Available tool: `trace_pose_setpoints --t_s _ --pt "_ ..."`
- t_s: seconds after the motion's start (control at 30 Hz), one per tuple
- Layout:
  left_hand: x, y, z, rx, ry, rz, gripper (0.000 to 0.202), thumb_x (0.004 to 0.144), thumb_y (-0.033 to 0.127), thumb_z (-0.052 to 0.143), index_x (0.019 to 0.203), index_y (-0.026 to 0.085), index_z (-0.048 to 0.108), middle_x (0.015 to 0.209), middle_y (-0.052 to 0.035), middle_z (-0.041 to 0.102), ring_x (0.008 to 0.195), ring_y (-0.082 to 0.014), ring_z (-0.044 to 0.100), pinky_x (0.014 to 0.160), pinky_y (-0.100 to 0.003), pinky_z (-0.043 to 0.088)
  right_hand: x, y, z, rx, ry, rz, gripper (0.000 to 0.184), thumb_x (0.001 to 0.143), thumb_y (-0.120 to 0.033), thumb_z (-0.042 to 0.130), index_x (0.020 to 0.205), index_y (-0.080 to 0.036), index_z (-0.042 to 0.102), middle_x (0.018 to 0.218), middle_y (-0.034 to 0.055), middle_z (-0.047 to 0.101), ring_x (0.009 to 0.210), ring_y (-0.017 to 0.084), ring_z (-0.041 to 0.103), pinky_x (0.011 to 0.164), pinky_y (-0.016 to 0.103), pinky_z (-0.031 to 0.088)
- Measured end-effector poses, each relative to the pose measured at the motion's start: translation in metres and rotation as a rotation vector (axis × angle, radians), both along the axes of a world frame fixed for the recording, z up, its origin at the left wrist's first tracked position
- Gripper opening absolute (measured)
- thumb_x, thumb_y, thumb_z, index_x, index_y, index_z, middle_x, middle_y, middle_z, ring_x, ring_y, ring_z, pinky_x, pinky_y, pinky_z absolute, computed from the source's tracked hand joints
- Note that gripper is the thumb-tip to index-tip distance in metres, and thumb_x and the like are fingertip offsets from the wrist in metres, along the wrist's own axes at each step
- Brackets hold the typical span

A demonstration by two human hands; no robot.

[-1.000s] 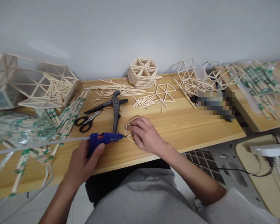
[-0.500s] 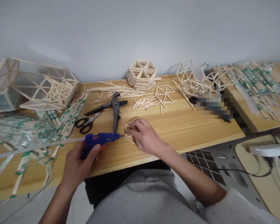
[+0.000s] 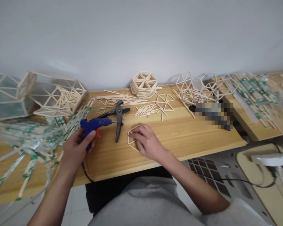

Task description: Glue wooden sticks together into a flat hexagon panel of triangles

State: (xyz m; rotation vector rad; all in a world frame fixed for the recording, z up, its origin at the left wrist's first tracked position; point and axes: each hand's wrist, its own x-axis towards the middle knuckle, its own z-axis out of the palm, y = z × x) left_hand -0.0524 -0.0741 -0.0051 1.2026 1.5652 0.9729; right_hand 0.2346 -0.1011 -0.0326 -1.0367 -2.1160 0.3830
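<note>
My left hand [image 3: 76, 146] is wrapped round the grip of a blue hot glue gun [image 3: 95, 124], with its thumb near the red trigger. The nozzle points right, in front of the dark-handled cutter [image 3: 118, 121] lying on the table. My right hand [image 3: 148, 142] presses its fingertips together on a small wooden stick frame [image 3: 128, 138] flat on the tabletop. Only the frame's left side shows; fingers cover the rest. A finished-looking hexagon of sticks [image 3: 165, 102] and a pile of short sticks [image 3: 145, 110] lie beyond my right hand.
A stack of hexagon frames [image 3: 144, 84] stands by the wall. Larger stick structures [image 3: 58, 94] are at left, near bagged stick bundles [image 3: 28, 135]. More frames [image 3: 195, 91] lie at right, with packaged sticks [image 3: 257, 94] on a second table. A white power strip [image 3: 269, 160] is lower right.
The glue gun has moved up and left, away from the stick frame, and now covers the scissors. My right hand stays at the frame. The view has tilted up slightly.
</note>
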Motion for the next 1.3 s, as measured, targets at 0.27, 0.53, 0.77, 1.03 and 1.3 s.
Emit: trace_pose_setpoints --t_s 0.27,0.53,0.77,1.03,1.3 --pt "0.040 0.054 0.008 0.025 0.300 -0.220 0.047 0.094 0.065 0.053 0.088 0.021 0.067 0.073 -0.0048 0.073 0.056 -0.0197 0.065 0.052 -0.031 0.049 0.000 0.000 0.000 0.009 0.079 -0.016 0.032 0.092 0.000 0.050 0.112 -0.017 0.069 0.109 0.0121 0.069 0.105 0.027 0.061 0.093 0.047 0.053" --pt "0.052 0.061 0.010 0.135 0.586 -0.258 0.055 0.092 0.069 0.046 0.081 0.021 0.070 0.075 -0.0058 0.073 0.071 -0.0246 0.065 0.066 -0.033 0.043 0.000 0.001 0.000 -0.032 0.144 -0.097 0.028 0.095 -0.003 0.051 0.110 -0.019 0.069 0.108 0.0109 0.068 0.107 0.027 0.061 0.094 0.047 0.054" --pt "0.049 0.051 0.007 0.154 0.515 -0.168 0.050 0.093 0.062 0.051 0.091 0.019 0.076 0.081 -0.0050 0.077 0.075 -0.0225 0.066 0.068 -0.031 0.046 0.001 0.001 -0.001 -0.051 0.170 -0.118 0.029 0.096 -0.003 0.050 0.109 -0.020 0.070 0.107 0.0108 0.068 0.107 0.027 0.061 0.093 0.047 0.055" --pt "0.062 0.053 0.011 0.206 0.502 -0.142 0.051 0.094 0.062 0.052 0.094 0.018 0.077 0.083 -0.0048 0.077 0.077 -0.0229 0.067 0.070 -0.032 0.046 0.001 0.001 0.000 -0.065 0.176 -0.131 0.029 0.097 -0.003 0.050 0.110 -0.020 0.069 0.107 0.0108 0.068 0.107 0.027 0.061 0.094 0.048 0.054" --pt "0.075 0.059 0.008 0.197 0.521 -0.104 0.045 0.093 0.061 0.055 0.086 0.019 0.072 0.084 -0.0063 0.077 0.080 -0.0242 0.069 0.075 -0.034 0.047 0.002 0.001 0.000 -0.074 0.178 -0.137 0.029 0.097 -0.004 0.050 0.111 -0.020 0.070 0.108 0.0108 0.068 0.108 0.027 0.061 0.094 0.047 0.055"
